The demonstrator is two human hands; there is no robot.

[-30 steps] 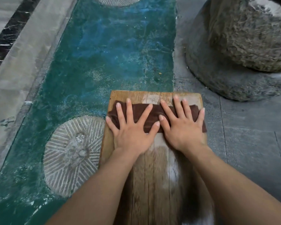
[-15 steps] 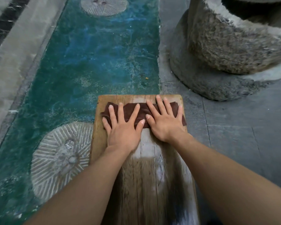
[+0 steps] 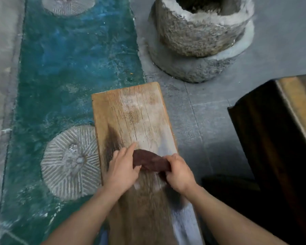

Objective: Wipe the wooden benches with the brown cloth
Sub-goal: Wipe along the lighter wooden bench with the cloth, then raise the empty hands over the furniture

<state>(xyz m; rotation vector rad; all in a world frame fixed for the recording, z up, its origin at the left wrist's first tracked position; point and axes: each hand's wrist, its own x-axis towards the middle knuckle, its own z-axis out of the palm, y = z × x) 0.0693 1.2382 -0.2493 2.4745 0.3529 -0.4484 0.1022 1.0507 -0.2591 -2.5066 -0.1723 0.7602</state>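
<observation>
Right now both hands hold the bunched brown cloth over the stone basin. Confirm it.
Wrong in one respect: the cloth is held over the wooden bench, not the basin, which stands apart on the floor beyond the bench's far end. The head view shows it. The rest stands: the left hand and the right hand both grip the bunched brown cloth.

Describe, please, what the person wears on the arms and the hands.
The left forearm and the right forearm are bare; no sleeve shows. The left hand and the right hand have no gloves. No watch, bracelet or ring shows, though the picture is blurred.
</observation>
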